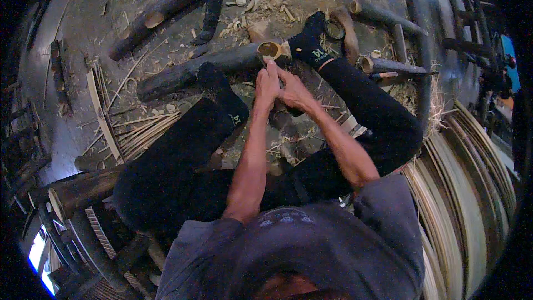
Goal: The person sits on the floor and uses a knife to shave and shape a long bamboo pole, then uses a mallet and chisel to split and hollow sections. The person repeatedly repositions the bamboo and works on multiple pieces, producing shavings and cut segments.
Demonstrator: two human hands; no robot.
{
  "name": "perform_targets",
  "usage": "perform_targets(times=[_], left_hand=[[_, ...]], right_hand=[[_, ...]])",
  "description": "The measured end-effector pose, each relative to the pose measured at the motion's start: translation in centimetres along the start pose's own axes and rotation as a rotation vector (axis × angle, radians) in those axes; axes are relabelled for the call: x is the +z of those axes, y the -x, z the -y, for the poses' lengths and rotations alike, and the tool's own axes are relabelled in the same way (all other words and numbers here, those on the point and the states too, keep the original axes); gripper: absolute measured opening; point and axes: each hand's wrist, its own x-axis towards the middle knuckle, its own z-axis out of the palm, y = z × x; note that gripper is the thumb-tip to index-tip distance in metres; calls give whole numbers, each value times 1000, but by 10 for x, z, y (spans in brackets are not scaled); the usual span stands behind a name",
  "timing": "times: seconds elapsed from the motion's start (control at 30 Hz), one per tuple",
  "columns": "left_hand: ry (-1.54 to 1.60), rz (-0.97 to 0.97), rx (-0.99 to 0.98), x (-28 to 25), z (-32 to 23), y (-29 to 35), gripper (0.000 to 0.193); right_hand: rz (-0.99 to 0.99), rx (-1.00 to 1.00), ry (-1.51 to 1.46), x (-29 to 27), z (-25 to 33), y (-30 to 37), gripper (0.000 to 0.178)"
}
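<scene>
A dark-barked log [189,72] lies across the floor in front of me, with a pale oval cut face [270,50] near its right end. My left hand [267,86] is closed just on the near side of that cut. Beside it, and touching it, is my right hand [297,93], also closed. A slim object seems to stick out from between the fingers towards the cut; its kind is hidden by the hands. My right foot in a dark sock [311,41] is at the log's end, and my left foot [211,80] rests against its near side.
Wood chips [266,5] litter the floor beyond. Another notched log [172,8] lies at the far left. Thin split strips [147,136] are piled left of my leg. Frame-like joined poles [388,19] stand at the right, above a bundle of long pale strips [461,189].
</scene>
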Motion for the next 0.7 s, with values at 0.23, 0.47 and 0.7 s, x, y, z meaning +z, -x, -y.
perform_targets(times=[0.23, 0.47, 0.7], left_hand=[[-320, 226, 114, -51, -9, -73, 52], [-251, 30, 111, -20, 16, -22, 62], [-692, 401, 206, -59, -21, -50, 62]], right_hand=[[-515, 80, -755, 117, 26, -45, 68], [-227, -124, -213, 49, -22, -16, 77], [-599, -98, -628, 115, 3, -46, 54]])
